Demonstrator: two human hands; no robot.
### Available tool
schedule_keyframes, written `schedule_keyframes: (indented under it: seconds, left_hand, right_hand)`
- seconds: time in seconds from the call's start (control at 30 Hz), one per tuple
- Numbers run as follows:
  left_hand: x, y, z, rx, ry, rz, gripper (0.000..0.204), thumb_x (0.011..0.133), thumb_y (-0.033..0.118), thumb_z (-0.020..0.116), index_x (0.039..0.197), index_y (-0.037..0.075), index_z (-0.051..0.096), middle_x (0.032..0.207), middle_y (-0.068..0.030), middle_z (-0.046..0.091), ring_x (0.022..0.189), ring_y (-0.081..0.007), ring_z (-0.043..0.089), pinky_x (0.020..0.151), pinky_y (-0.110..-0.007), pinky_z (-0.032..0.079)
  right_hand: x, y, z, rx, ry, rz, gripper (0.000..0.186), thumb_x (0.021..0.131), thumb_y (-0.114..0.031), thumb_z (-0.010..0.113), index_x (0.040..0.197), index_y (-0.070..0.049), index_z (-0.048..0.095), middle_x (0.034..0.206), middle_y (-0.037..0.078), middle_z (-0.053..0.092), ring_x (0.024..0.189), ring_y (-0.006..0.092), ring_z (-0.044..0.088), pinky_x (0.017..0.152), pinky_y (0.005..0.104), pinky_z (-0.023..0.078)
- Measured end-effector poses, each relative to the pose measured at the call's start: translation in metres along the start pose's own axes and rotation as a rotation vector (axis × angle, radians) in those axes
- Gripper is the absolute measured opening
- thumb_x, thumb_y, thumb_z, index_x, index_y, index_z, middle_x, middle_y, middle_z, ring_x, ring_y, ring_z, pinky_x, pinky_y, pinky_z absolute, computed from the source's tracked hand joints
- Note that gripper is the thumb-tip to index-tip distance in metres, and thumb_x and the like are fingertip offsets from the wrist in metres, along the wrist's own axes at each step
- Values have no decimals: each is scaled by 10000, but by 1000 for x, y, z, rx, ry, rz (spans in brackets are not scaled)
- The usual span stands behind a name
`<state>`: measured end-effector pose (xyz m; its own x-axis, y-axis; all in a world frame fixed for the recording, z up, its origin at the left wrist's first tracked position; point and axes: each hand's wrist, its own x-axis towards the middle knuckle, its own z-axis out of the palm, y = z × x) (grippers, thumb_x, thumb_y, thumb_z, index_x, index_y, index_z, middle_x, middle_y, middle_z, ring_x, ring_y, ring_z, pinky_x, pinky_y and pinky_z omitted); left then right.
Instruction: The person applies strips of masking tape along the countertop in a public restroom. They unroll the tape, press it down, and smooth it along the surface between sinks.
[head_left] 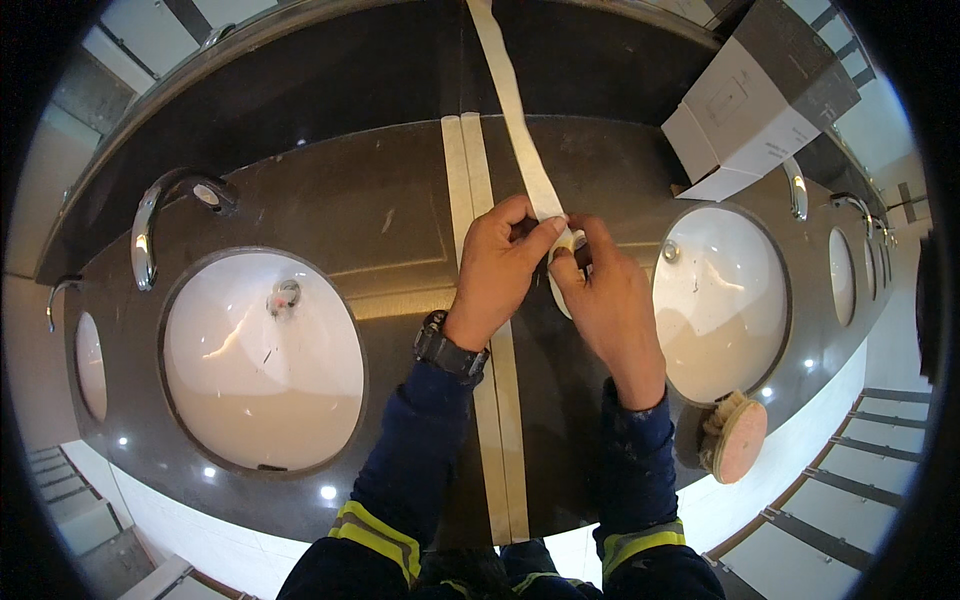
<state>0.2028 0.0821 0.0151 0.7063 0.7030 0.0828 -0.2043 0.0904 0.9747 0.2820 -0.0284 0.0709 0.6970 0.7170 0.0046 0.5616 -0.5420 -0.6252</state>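
The person's left fingers [543, 238] pinch a pale tape strip [512, 115] while the right fingers [598, 240] hold the roll [562, 298], above a dark desk [400, 210] between two white basins [265, 390]; two pale bands [490, 430] cross the desk.

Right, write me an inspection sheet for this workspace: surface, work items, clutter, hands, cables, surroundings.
Surface: dark counter; two pale strips side by side between left basin and right basin.
Work items: tape stretching upward; roll, partly hidden.
Clutter: box behind right basin; brush near front edge.
Left hand: pinches tape.
Right hand: grips roll.
Cables: nothing seen.
Surroundings: curved taps, further basins at both sides, pale floor.
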Motion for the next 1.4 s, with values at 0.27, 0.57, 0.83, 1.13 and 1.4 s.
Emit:
schedule_keyframes:
  seconds: [0.27, 0.57, 0.83, 1.13, 1.4]
  left_hand:
    - [1, -13, 5, -78, 8, -125, 176, 1017, 133, 696, 1146, 16, 720, 963, -36, 735, 867, -87, 660, 787, -258, 527]
    - [2, -13, -3, -107, -31, -228, 106, 1019, 133, 696, 1049, 33, 709, 942, -36, 726, 855, -98, 660, 795, -267, 538]
    - [0, -16, 4, -197, 105, -168, 145, 994, 130, 727, 904, 28, 676, 775, 10, 659, 698, -33, 582, 627, -229, 469]
    - [3, -9, -3, -175, -42, -253, 167, 1053, 210, 647, 1057, 52, 701, 979, -52, 737, 841, -105, 674, 699, -256, 541]
    - [3, 0, -18, -278, -34, -388, 278, 1055, 314, 642, 1073, 41, 686, 1001, -85, 735, 830, -144, 706, 707, -276, 556]
  right_hand:
    - [7, 9, 13, 7, 138, -44, 180, 990, -232, 636, 1025, -57, 662, 703, 186, 652, 670, 403, 674, 601, 500, 485]
    - [0, 5, 18, 23, 188, -56, 173, 964, -230, 677, 961, -57, 667, 714, 157, 637, 638, 352, 651, 585, 461, 473]
    - [-7, 9, 25, -122, 291, -444, 123, 916, -182, 731, 915, -72, 675, 729, 125, 624, 642, 321, 636, 590, 431, 485]
    - [9, 10, -24, -137, 197, -97, 281, 931, -208, 752, 1151, -41, 700, 910, 139, 720, 751, 339, 704, 678, 435, 550]
    - [80, 17, -31, -376, 368, -365, 451, 952, -392, 732, 1220, -30, 721, 963, 182, 739, 955, 330, 719, 824, 459, 544]
